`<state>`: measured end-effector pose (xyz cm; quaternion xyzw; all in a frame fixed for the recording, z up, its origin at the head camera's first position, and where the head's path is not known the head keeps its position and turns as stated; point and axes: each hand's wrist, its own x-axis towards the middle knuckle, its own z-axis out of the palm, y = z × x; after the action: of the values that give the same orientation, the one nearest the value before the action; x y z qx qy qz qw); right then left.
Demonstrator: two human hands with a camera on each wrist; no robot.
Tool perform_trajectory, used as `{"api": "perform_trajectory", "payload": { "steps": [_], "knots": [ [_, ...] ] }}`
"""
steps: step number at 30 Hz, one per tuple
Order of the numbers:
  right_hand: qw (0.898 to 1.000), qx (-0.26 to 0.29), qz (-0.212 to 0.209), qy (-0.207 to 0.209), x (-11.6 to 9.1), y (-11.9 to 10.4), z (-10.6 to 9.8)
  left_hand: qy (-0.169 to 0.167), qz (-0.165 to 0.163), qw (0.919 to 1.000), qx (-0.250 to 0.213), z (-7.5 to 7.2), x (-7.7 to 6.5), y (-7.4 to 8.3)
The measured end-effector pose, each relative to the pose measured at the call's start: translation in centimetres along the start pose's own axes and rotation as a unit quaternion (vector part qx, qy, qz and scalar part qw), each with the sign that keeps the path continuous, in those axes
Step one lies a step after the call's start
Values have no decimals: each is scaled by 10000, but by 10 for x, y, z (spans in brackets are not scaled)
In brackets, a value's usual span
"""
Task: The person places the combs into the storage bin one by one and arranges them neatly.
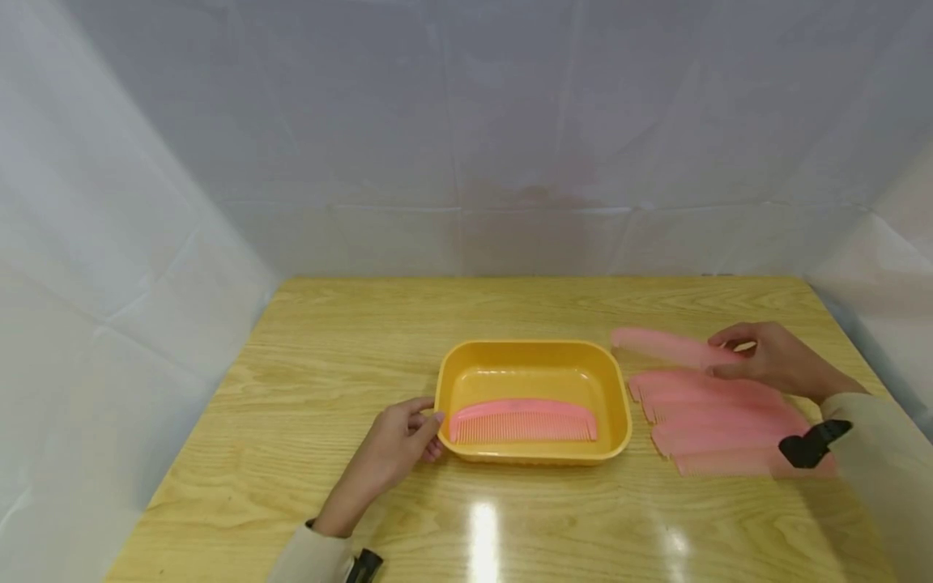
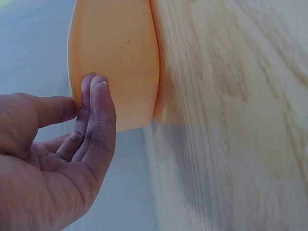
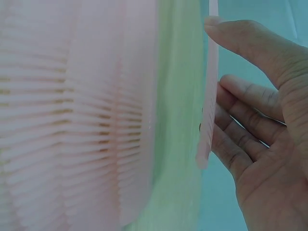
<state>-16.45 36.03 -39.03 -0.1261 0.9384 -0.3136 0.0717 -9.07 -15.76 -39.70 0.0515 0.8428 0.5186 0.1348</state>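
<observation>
A yellow plastic basin [image 1: 535,356] stands on the wooden table, and one pink comb [image 1: 523,407] lies inside it, teeth toward the near side. My left hand [image 1: 397,441] pinches the basin's left rim; in the left wrist view the thumb is at the rim and the fingers lie along the outer wall [image 2: 118,53]. To the right, my right hand [image 1: 773,360] pinches another pink comb [image 1: 656,344] between thumb and fingers, held above the table. That comb shows edge-on in the right wrist view. Below it, several pink combs [image 1: 717,413] lie overlapped in a row on the table.
The wood-grain table [image 1: 328,356] carries the basin near its middle, with the row of combs close by the basin's right side. Pale sheeting [image 1: 364,162] rises behind the table and along both sides.
</observation>
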Motion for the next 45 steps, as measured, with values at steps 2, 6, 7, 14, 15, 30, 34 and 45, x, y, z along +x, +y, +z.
{"api": "perform_trajectory", "payload": {
  "steps": [2,6,7,14,15,30,34,45],
  "knots": [
    [10000,15,26,-28,1,-2,0,-5,11,10000,-5,0,0,0],
    [10000,9,34,-47,4,-7,-1,-11,47,10000,-17,0,0,0],
    [10000,2,30,-45,4,-9,-1,-11,55,10000,-11,0,0,0],
    [9999,-58,-120,51,7,-19,-1,1,57,10000,-17,0,0,0],
    [9998,-77,-160,74,8,-20,0,7,53,10000,-16,0,0,0],
    [9987,-110,-433,227,15,-51,2,27,48,10000,-11,1,1,-1],
    [9980,-22,-584,230,17,-62,4,35,47,10000,-20,1,1,-1],
    [9954,73,-946,100,23,-91,17,56,35,10000,-7,0,1,0]
  ]
}}
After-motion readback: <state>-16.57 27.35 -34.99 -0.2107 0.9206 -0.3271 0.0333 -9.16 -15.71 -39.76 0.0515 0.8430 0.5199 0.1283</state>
